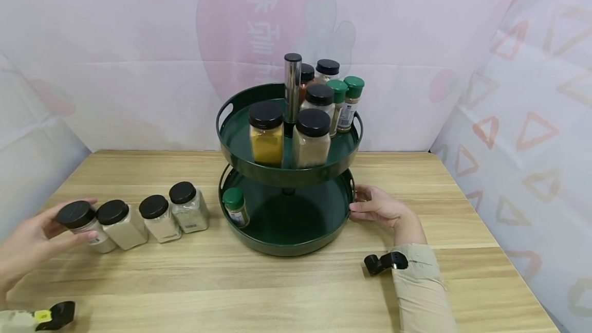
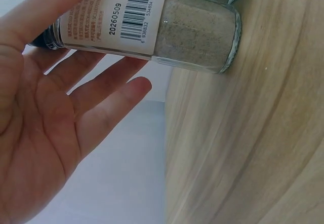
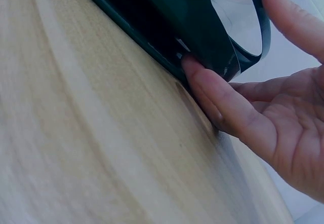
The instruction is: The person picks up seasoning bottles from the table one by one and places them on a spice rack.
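Observation:
At the far left of the head view, my left hand (image 1: 43, 240) holds a black-capped spice jar (image 1: 99, 238), thumb on the near side and fingers behind. The left wrist view shows its barcode label (image 2: 134, 21) and the grey-brown powder inside. My right hand (image 1: 381, 207) grips the right side of the lower tier of a dark green two-tier rack (image 1: 296, 248). In the right wrist view, the thumb is at the edge of the handle cutout and a fingertip (image 3: 195, 69) touches the wall lower down. A green-capped jar (image 1: 237, 209) stands at the left of that lower tier.
Right of the held jar stand black-capped jars: one beside it (image 1: 127, 227), another (image 1: 162, 222), and a third (image 1: 190, 209) near the rack. The upper tier (image 1: 236, 140) carries several black- and green-capped jars around a metal post (image 1: 292, 86). A patterned cloth (image 1: 148, 102) backs the wooden table.

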{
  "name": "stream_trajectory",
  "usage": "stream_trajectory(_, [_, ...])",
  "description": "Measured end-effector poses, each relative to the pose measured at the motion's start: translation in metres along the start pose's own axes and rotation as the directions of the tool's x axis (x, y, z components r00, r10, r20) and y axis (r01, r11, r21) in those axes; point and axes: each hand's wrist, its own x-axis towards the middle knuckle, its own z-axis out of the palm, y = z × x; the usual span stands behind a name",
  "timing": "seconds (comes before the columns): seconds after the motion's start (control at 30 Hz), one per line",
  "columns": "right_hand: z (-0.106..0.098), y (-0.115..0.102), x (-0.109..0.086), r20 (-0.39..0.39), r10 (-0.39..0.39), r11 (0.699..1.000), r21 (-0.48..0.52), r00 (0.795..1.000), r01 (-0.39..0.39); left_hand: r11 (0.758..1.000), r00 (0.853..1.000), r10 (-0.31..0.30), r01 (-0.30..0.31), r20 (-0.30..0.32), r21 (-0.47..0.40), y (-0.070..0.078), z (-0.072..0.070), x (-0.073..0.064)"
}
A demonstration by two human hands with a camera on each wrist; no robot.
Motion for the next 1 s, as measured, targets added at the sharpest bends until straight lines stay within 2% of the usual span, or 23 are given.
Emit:
stream_trajectory(0.17, [0.0006, 0.0006, 0.0013, 0.005, -0.002, 1.0, 0.001, 1.0, 0.002, 0.999, 0.998, 0.046, -0.047, -0.033, -0.025, 0.003, 0.0014, -0.0037])
stream_trajectory(0.33, [0.0013, 0.0, 0.001, 0.004, 0.001, 1.0, 0.005, 1.0, -0.001, 0.995, 0.997, 0.072, -0.075, -0.037, -0.068, 0.005, 0.0019, -0.0076])
stream_trajectory(0.53, [0.0022, -0.0018, -0.0003, 0.0, 0.006, 1.0, 0.002, 1.0, -0.006, 0.997, 0.998, 0.054, -0.056, -0.03, -0.052, 0.0065, 0.0003, -0.0072])
stream_trajectory(0.7, [0.0011, -0.0017, -0.0005, 0.002, 0.004, 1.0, -0.005, 1.0, -0.004, 0.998, 0.998, 0.042, -0.044, -0.051, -0.041, 0.0064, 0.0002, -0.0049])
stream_trajectory(0.87, [0.0006, -0.0021, -0.0004, 0.008, 0.002, 1.0, -0.007, 1.0, -0.002, 0.998, 0.996, 0.056, -0.057, -0.075, -0.018, 0.0064, -0.0009, -0.0033])
stream_trajectory(1.0, [0.0003, -0.0025, -0.0004, 0.01, 0.005, 1.0, -0.004, 1.0, -0.005, 0.999, 0.996, 0.037, -0.035, -0.079, 0.019, 0.0101, -0.0015, -0.0032])
